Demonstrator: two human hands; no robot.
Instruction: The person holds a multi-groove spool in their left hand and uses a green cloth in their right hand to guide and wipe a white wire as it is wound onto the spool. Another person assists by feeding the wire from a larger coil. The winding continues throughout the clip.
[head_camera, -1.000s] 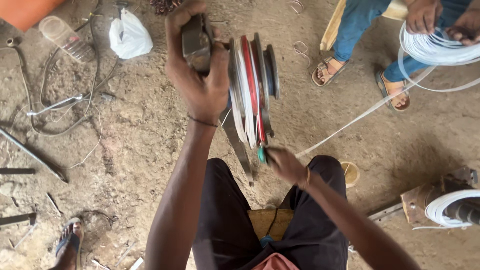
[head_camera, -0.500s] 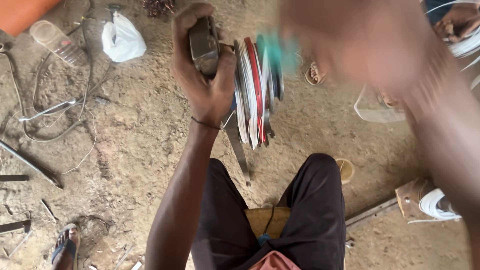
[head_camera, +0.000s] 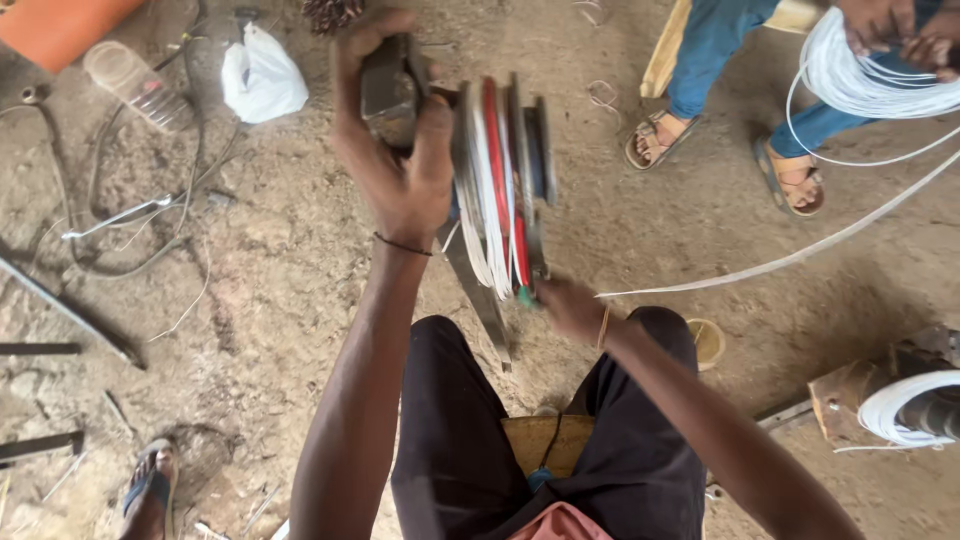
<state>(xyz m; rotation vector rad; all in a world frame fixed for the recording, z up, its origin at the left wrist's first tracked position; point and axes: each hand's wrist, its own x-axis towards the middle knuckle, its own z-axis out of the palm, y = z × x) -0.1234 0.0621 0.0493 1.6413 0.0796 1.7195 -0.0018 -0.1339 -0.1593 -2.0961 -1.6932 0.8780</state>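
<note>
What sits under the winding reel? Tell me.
Under the winding reel lie bare dirt floor and a grey metal strip slanting toward the knees. The left hand and right hand cover its mounting.

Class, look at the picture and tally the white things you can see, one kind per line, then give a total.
White plastic bag: 1
Bundles of white cord, one in the other person's hands, one on the spool at the right edge: 2
White strands wound on the winder between the left hand and right hand: 1
Total: 4
</note>
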